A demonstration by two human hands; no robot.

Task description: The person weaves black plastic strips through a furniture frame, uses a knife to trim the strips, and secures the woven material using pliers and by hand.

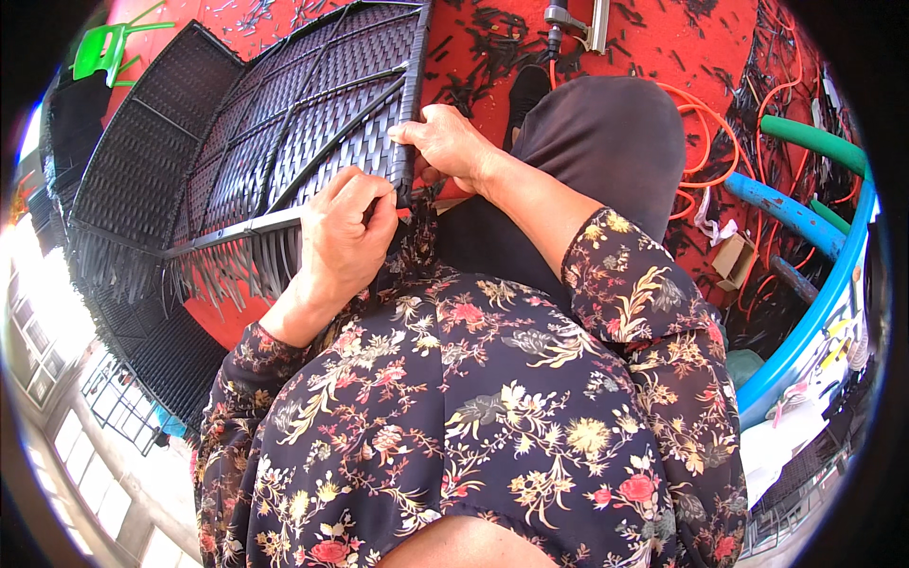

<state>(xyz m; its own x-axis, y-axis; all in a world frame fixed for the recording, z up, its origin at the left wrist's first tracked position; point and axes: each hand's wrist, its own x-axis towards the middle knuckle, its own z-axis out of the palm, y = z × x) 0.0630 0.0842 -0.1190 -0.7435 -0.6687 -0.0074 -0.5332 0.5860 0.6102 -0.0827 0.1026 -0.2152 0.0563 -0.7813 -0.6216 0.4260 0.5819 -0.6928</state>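
Loose strips (227, 270) are seen along the near edge of a black woven panel (331, 104) at left. By its near right corner, the left hand (346, 227) is clenched, anything pinched being hidden; slightly farther, the panel's right edge is grasped by the right hand's (452, 147) fingers. Far left, a green chair (99, 52) is seen.

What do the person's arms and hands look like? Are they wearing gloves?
No gloves! The left hand and right hand are both bare. The left sleeve and right sleeve are black, covered with red, pink, cream and yellow flowers and leafy sprigs. More bare forearm shows past the right sleeve than past the left. I can't spot any rings or bracelets.
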